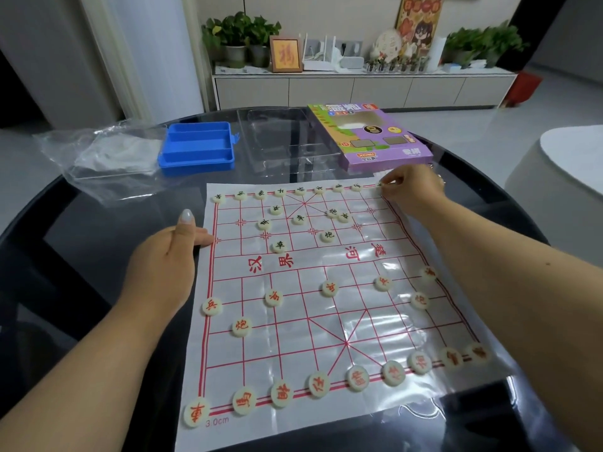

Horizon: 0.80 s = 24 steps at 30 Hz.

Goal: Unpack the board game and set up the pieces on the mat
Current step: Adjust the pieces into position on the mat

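Observation:
A white plastic mat [326,265] with a red grid lies on the dark glass table. Round cream pieces with red characters line its near edge, such as the corner one [195,413], and several more stand on the near half. Black-lettered pieces [279,246] fill the far row and lie scattered behind the river line. My right hand [411,187] reaches to the mat's far right corner and pinches a black-lettered piece [380,184] there, mostly hidden by my fingers. My left hand [169,262] rests flat at the mat's left edge, fingers straight, thumb up.
Behind the mat sit an empty blue plastic tray [197,148], a clear plastic insert [280,138] and the purple game box [368,135]. A crumpled clear bag [104,158] lies at the far left. A white seat [567,177] stands right of the table.

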Motion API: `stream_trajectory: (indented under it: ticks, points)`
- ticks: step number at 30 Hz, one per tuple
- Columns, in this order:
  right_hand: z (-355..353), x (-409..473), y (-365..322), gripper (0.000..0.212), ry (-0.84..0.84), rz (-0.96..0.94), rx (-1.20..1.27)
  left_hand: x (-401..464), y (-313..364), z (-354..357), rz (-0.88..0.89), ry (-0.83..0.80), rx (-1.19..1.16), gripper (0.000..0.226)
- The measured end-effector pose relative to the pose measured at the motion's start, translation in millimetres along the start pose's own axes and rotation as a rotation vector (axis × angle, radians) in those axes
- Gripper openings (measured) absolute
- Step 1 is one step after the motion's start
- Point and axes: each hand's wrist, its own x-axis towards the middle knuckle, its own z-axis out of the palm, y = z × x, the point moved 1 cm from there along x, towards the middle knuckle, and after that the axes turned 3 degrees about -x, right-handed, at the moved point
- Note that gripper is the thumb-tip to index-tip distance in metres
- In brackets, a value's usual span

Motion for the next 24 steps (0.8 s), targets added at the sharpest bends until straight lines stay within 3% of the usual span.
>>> stream_trajectory:
  ticks: [17, 24]
  points:
    - [10, 12, -8, 0.029, -0.034, 0.020, -0.035, -1, 1, -1, 0.002, 0.000, -0.006, 0.064]
    - [5, 1, -20, 0.036, 0.019, -0.095, 0.028, -1, 3, 0, 0.007, 0.014, 0.003, 0.061]
